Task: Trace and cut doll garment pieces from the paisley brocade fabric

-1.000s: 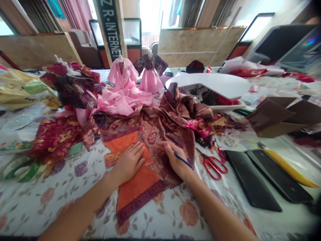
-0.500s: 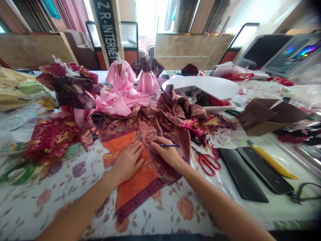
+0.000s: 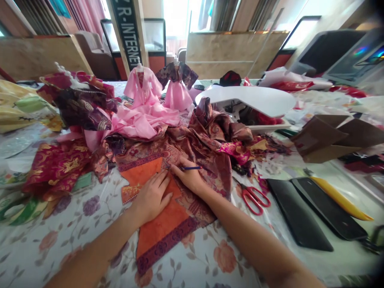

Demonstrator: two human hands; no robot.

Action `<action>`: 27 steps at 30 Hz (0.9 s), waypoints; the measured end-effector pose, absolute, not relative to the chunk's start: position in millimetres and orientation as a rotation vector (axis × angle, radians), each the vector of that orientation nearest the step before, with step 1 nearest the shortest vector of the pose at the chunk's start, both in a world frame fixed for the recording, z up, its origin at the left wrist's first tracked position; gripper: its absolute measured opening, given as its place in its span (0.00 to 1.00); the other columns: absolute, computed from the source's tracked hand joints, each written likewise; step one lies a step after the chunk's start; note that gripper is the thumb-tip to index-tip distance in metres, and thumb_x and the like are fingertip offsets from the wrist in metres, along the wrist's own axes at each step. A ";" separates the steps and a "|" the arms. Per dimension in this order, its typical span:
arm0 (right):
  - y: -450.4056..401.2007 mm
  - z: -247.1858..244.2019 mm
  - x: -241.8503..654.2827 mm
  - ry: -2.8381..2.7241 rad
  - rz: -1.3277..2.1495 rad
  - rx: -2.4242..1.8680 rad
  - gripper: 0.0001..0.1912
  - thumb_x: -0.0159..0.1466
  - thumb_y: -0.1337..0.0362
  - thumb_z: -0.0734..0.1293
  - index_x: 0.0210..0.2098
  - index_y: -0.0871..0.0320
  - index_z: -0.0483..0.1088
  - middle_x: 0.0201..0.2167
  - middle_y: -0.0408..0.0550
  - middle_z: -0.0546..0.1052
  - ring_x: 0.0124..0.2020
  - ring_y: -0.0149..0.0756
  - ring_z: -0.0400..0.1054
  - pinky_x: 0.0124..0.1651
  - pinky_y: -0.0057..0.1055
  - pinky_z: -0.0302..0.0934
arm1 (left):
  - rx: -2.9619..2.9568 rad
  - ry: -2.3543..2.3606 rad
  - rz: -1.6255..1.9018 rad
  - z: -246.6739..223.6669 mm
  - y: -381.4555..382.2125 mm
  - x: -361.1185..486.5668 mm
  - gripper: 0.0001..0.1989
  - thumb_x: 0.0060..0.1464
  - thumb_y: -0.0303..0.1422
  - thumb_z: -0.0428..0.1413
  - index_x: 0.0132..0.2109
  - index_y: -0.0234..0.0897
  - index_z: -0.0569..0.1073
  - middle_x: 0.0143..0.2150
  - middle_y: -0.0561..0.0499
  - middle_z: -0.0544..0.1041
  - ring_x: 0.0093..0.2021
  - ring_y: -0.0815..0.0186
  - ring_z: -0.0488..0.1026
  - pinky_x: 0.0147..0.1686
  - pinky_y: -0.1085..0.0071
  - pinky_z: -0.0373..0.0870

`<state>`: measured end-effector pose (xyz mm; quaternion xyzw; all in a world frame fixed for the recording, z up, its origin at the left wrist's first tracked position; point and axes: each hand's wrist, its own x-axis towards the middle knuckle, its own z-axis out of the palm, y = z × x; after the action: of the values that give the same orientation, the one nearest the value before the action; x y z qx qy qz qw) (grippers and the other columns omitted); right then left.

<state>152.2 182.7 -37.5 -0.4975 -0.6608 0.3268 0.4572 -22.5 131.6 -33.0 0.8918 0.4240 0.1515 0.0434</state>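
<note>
An orange piece of fabric with purple patterned borders lies over a brown-red paisley cloth on the floral table cover. My left hand rests flat on the orange piece, fingers stretched out and slightly apart. At the orange piece's upper right edge, my right hand grips a dark blue pen, its fingertips close to those of my left hand. The pen's tip is hidden by my fingers. Red-handled scissors lie to the right of the paisley cloth.
Black flat cases and a yellow object lie at the right, below an open cardboard box. Behind the cloth stand small forms in pink dresses. Magenta-gold brocade and green tape rolls are at the left.
My right hand has moved left along the fabric with the pen, closer to the fingers of my left hand. My left hand stays on the orange piece. The view has shifted slightly.
</note>
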 end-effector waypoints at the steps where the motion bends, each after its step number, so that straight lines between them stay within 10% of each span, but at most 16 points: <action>1: 182.9 -38.2 152.3 -1.634 0.801 -1.227 0.11 0.60 0.61 0.63 0.22 0.56 0.61 0.20 0.39 0.66 0.23 0.30 0.59 0.28 0.27 0.54 | 2.724 1.299 0.462 -33.0 131.6 -22.6 0.24 0.60 0.36 0.49 0.60 0.27 0.64 0.63 0.36 0.63 0.62 0.51 0.61 0.61 0.53 0.60; 27: 183.1 -34.9 152.2 -1.684 0.760 -1.303 0.11 0.56 0.66 0.63 0.19 0.56 0.58 0.17 0.38 0.63 0.20 0.28 0.55 0.24 0.26 0.49 | 2.736 1.288 0.425 -34.1 131.8 -22.7 0.24 0.61 0.37 0.48 0.61 0.28 0.63 0.64 0.37 0.61 0.63 0.51 0.59 0.62 0.52 0.58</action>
<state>152.2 183.1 -34.9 -0.5213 -0.6737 0.3042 0.4263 -22.7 131.8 -34.1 0.8951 0.4213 0.1391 0.0437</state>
